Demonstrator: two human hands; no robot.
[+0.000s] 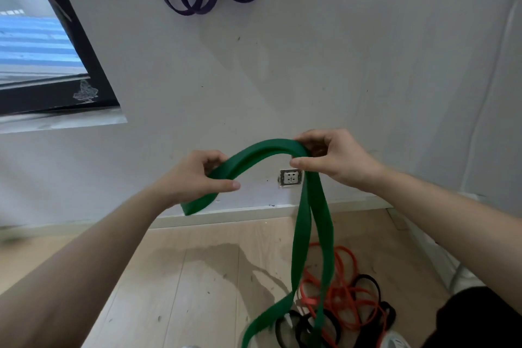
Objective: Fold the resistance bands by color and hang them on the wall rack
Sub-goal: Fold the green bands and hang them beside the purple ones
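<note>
Green band [262,147], single, pinched by left hand [195,178], right hand [336,161], two purple bundles [185,12] above

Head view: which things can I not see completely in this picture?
- purple bands: only the lower loops show; what they hang on lies above the top edge.
- green band: lower end cut off by the bottom edge.
- orange bands and black bands on the floor: tangled, partly behind the green band; number unclear.

Our forearms [84,263] bare up to the frame edge, our left hand [195,178] and right hand [336,161] bare too, thumbnails short, black garment [480,319] at our right side, pale shoe toe [394,341] beside it
</note>
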